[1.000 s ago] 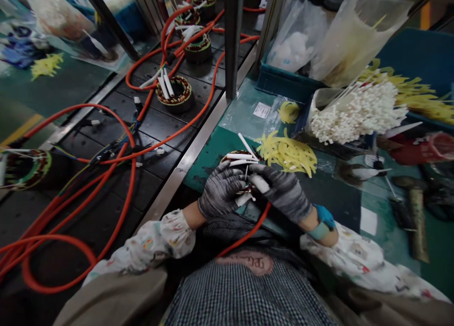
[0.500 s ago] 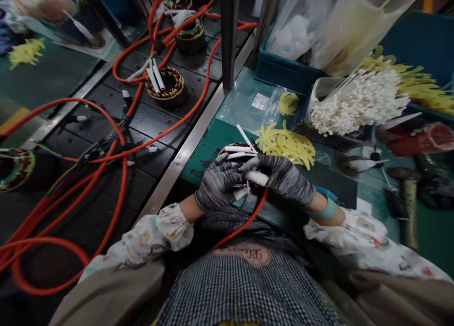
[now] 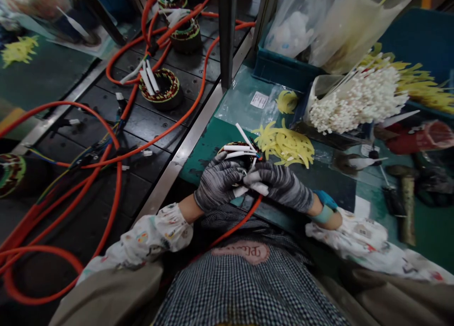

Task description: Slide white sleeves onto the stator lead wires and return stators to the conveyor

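While the left hand (image 3: 217,183) curls near white tubes (image 3: 237,148), the right hand (image 3: 283,185) angles inward; what they grasp, I cannot tell.

The light is dim, the edges blurred

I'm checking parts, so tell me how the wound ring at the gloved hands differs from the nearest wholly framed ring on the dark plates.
The left hand and right hand partly hide the bench ring; the other ring is clear of both. The bench ring is at the green worktop; the other ring sits on dark plates. Both show windings and white tubes.
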A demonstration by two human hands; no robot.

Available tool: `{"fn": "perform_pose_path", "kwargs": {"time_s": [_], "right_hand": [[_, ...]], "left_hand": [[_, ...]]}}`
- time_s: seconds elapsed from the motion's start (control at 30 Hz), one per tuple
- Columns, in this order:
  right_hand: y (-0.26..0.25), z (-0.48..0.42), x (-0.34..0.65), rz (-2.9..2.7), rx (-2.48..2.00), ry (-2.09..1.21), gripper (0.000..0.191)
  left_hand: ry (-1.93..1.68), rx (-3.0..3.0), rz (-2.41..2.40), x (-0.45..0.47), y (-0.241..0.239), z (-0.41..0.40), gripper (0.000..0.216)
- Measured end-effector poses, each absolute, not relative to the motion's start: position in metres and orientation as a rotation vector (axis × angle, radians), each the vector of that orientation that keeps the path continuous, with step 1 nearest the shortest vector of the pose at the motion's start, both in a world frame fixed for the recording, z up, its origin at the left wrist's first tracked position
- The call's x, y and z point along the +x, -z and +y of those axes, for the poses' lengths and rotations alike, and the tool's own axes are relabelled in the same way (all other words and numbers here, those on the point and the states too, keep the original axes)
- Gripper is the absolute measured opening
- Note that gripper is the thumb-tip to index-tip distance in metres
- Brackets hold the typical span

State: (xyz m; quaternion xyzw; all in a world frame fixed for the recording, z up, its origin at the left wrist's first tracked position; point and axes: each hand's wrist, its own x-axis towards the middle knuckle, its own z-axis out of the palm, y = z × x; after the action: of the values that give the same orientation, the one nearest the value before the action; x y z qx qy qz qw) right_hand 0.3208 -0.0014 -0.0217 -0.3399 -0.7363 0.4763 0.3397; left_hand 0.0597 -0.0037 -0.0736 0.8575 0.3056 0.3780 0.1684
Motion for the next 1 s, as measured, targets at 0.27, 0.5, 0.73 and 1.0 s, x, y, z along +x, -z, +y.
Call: {"fn": "perform_pose_path", "kwargs": {"time_s": [0.27,0.5,0.73,1.0], "right_hand": [[0.015,-0.004,0.313,-1.712,-1.121,-1.211,0.01],[0.028,-0.004,0.317,-1.808,-1.009,-1.125,0.017],[0.046,-0.023,0.331,-2.006,-1.023,-1.142,0.025],[0.041,-0.019,0.298,-2.045,-0.775,-1.082,0.032]], "left_hand": [[-1.077,2.418,0.814,0.058,0.074,0.001,0.01],[-1.151,2.457,0.849,0.06,0.074,0.0,0.021],[-1.147,2.416,0.795,0.062,0.063,-0.001,0.014],[-0.982,2.488,0.924,0.057,0.064,-0.005,0.018]]}}
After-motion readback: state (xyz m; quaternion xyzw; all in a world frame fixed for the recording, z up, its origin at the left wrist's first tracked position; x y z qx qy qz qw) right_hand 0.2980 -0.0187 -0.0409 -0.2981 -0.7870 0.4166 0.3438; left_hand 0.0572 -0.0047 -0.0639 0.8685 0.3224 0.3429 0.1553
